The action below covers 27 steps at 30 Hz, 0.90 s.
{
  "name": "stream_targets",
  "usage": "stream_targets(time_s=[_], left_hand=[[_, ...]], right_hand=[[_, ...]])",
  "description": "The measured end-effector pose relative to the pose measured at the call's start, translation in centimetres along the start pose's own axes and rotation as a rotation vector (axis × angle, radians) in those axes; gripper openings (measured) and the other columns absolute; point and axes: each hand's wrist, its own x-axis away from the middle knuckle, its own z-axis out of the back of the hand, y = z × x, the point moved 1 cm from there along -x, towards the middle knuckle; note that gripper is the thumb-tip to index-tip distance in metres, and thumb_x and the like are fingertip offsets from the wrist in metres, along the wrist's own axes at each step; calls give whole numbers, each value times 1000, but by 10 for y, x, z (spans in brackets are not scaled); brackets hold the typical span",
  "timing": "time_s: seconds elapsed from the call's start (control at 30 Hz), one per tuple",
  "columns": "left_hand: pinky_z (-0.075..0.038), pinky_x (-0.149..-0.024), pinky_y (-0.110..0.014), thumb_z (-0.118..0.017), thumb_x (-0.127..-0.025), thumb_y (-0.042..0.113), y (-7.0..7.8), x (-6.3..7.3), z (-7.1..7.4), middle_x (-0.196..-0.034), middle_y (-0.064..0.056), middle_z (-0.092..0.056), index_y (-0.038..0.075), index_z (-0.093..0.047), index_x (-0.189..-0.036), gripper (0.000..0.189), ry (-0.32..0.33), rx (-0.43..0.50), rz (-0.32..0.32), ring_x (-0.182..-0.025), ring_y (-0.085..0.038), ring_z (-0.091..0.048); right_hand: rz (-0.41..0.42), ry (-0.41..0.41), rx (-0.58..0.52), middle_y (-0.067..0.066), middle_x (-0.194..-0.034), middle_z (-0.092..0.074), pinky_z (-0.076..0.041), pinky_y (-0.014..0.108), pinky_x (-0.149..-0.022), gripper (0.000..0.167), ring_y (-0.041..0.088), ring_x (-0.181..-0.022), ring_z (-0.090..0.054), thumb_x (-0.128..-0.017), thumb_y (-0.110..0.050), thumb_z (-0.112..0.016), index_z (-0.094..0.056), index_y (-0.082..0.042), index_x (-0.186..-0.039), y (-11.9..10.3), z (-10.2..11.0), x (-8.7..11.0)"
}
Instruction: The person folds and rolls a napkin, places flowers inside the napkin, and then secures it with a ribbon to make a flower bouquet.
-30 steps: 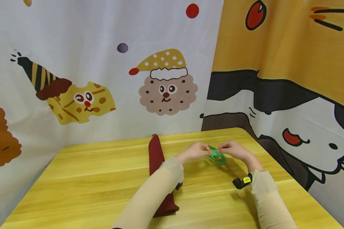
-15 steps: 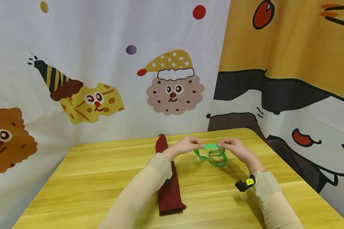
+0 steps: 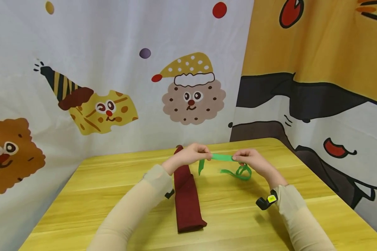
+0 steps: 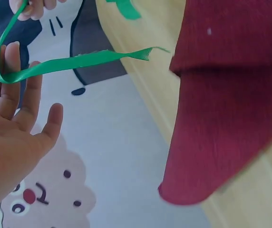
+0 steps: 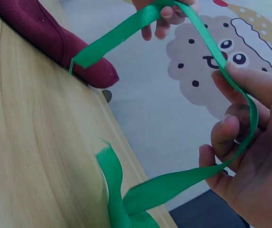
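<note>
A green ribbon is stretched between my two hands above the far right part of the table. My left hand pinches it near one end, and that short frayed tail sticks out past the fingers in the left wrist view. My right hand pinches the ribbon between thumb and forefinger. From there the rest of its length runs across the palm and dangles in a loop with a loose end. Left of the ribbon lies a long, folded dark red cloth, its far part overlapped by my left forearm and hand.
The wooden table ends at a curtain printed with cartoon figures. Another printed part of the curtain runs along the right side. A black device is strapped to the right wrist.
My left hand has moved left, away from the right hand, drawing the bunched ribbon out into a straight stretch. The right hand stays nearly in place; the head view has turned slightly left.
</note>
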Motion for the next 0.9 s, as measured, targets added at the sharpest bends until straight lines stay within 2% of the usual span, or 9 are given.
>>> stream_targets(time_s=[0.07, 0.17, 0.3, 0.4, 0.5, 0.63, 0.73, 0.9], left_hand=[[-37, -71, -31, -58, -98, 34, 0, 6, 6, -101, 2, -67, 9, -69, -96, 28, 11, -15, -6, -73, -11, -42], [-34, -62, -30, -58, -98, 30, -4, 14, 15, -89, -8, -65, 7, -68, -91, 25, 34, 8, -15, -59, -14, -31], [-31, -59, -30, -59, -98, 24, -12, 26, 27, -80, -14, -61, 5, -67, -87, 23, 57, 59, 8, -56, -17, -26], [-34, -63, -31, -58, -99, 24, -17, 36, 37, -84, -14, -63, 2, -67, -90, 25, 64, 56, 36, -59, -17, -33], [-39, -67, -35, -58, -98, 25, -20, 47, 47, -86, -12, -65, 2, -68, -92, 25, 79, 45, 63, -64, -21, -45], [-46, -81, -39, -59, -98, 25, -25, 60, 61, -92, -10, -67, 2, -68, -93, 25, 97, 53, 84, -83, -25, -60], [-47, -85, -39, -59, -98, 26, -29, 69, 70, -92, -10, -67, 2, -67, -91, 26, 104, 62, 80, -86, -25, -61], [-46, -85, -39, -59, -98, 26, -31, 84, 83, -86, -7, -65, 4, -66, -89, 24, 131, 86, 85, -86, -25, -59]], right_hand=[[-3, -34, -6, 13, -74, -50, -43, 38, -65, 26, 23, -65, -45, -96, -20, -63, -67, 5, -102, -2, -1, -2], [-16, -72, -6, 9, -80, -53, -44, 38, -64, 26, 18, -64, -44, -96, -19, -63, -67, 4, -105, -3, -3, -5], [-44, -120, -21, 8, -81, -53, -45, 38, -65, 28, 18, -61, -42, -96, -22, -62, -67, 3, -107, -2, -5, -12], [-49, -157, -56, 3, -71, -46, -46, 39, -69, 29, 16, -56, -36, -97, -22, -61, -66, 5, -108, -2, -6, -17], [-45, -182, -73, 0, -73, -48, -47, 35, -73, 30, 12, -54, -32, -98, -20, -59, -65, 7, -109, -5, -7, -21], [-45, -210, -93, -4, -61, -42, -41, 29, -62, 32, 10, -50, -29, -99, -18, -56, -63, 10, -112, -9, -6, -25], [-47, -235, -118, -7, -53, -31, -34, 28, -56, 31, 10, -47, -26, -100, -18, -56, -63, 11, -111, -10, -5, -28], [-54, -261, -120, -7, -51, -33, -35, 26, -54, 22, 9, -44, -28, -98, -21, -58, -71, -3, -102, -14, -4, -33]])
